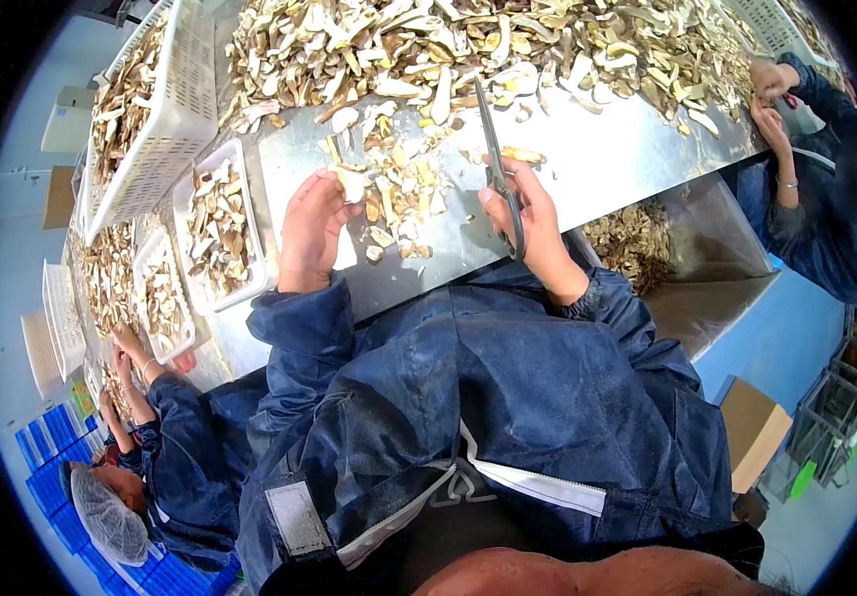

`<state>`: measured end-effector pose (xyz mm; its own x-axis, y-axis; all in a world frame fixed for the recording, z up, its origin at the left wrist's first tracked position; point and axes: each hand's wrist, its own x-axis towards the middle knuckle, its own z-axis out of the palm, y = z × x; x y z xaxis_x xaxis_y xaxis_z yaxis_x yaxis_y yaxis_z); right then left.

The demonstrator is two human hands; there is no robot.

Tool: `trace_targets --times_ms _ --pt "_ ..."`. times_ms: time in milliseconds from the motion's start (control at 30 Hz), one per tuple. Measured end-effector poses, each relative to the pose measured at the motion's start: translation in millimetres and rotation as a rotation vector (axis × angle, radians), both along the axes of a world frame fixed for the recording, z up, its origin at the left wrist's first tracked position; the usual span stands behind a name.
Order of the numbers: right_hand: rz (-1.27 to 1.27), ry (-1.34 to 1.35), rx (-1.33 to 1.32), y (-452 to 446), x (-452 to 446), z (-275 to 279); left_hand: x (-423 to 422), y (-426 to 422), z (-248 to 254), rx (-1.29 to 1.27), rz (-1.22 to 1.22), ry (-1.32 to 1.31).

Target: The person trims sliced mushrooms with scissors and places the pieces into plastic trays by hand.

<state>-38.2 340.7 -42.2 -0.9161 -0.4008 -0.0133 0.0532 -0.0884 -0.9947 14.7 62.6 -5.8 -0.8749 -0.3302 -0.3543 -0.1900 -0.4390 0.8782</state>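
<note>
My left hand [316, 221] pinches a pale mushroom slice [350, 185] above the metal table [299, 139]. Dark scissors [500, 164] are in my right hand [538, 226], their blades pointing up toward the big pile of dried mushroom slices [428, 50]. Between my two hands lies a small heap of trimmed pieces [398, 194] on the metal. A yellowish slice [525, 155] rests just beyond my right fingers.
At the left stand a white crate [187, 84] and white trays [261, 260] of slices. A lined box [716, 258] of mushrooms is below the table edge at right. Co-workers sit at lower left [195, 477] and right [826, 248].
</note>
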Motion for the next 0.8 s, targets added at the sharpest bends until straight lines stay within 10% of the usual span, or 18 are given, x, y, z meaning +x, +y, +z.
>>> trace_targets --times_ms 333,467,600,800 --pt "-0.013 0.016 0.008 0 -1 -8 -51 -15 8 0.003 -0.025 0.062" --pt "-0.017 -0.029 -0.020 1 -1 -6 -86 -25 -16 -0.346 -0.001 -0.021" --pt "0.000 -0.021 -0.018 1 -2 -9 -95 -14 -22 -1.241 -0.191 -0.017" --pt "0.008 -0.023 -0.025 4 -3 -9 -62 5 -11 -1.296 -0.292 -0.113"
